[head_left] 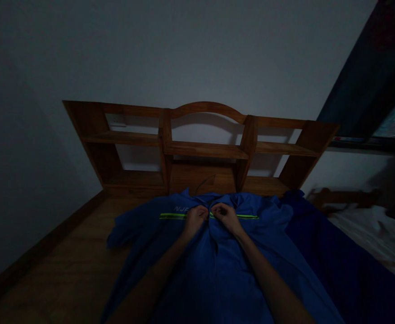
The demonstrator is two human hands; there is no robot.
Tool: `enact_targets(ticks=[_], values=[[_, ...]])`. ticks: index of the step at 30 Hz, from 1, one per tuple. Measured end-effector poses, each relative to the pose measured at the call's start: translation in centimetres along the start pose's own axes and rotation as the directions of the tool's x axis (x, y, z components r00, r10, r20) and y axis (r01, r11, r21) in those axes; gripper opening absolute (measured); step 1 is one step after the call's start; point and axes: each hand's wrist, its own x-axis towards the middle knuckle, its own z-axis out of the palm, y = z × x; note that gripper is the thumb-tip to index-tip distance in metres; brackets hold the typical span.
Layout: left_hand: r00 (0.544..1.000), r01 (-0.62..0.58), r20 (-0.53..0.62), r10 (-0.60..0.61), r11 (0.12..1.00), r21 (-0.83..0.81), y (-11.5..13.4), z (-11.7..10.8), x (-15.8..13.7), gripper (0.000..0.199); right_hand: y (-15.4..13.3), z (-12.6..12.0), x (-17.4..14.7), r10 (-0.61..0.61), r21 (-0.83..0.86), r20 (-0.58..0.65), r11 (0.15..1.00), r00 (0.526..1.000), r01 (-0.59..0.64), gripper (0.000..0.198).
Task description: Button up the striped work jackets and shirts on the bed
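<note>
Wooden boards (79, 252), shirt (214, 274) beneath hands (196, 219) (228, 218)

The shelved wooden headboard (206, 150) marks this as a bedroom

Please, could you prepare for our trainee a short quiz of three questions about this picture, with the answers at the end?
1. Which colour are the stripes across the chest of the blue short-sleeved cloth shirt?
(a) red
(b) yellow-green
(c) orange

2. True or false: the bare left hand and the bare right hand are both at the front opening of the shirt.

3. Fill in one word: in its middle section, the brown wooden shelf unit beyond the shirt has an ______ top rail.

Key: 1. b; 2. true; 3. arched.
</note>
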Motion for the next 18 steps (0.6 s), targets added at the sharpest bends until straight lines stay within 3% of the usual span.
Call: enact_targets(ticks=[3, 7, 14, 18], values=[[0.999, 0.021, -0.034, -0.020, 1.000, 0.020, 0.1, 0.2, -0.3, 0.010, 0.1, 0.0, 0.0, 0.003, -0.007, 0.016, 1.000, 1.000, -0.003, 0.018], [0.981, 0.179, -0.051, -0.185, 0.978, -0.105, -0.4, 0.5, -0.6, 0.010, 1.0, 0.2, 0.0, 0.019, -0.030, 0.032, 0.999, 0.999, -0.018, 0.014], [0.936, 0.351, 0.072, -0.344, 0.896, -0.271, 0.9, 0.2, -1.5, 0.029, 1.4, 0.6, -0.1, 0.013, -0.074, 0.031, 0.997, 0.999, -0.011, 0.014], [0.910, 0.388, -0.004, -0.414, 0.855, -0.343, 1.8, 0.5, -1.8, 0.032, 0.4, 0.7, -0.6, -0.019, -0.088, 0.020, 0.996, 1.000, 0.020, 0.018]])
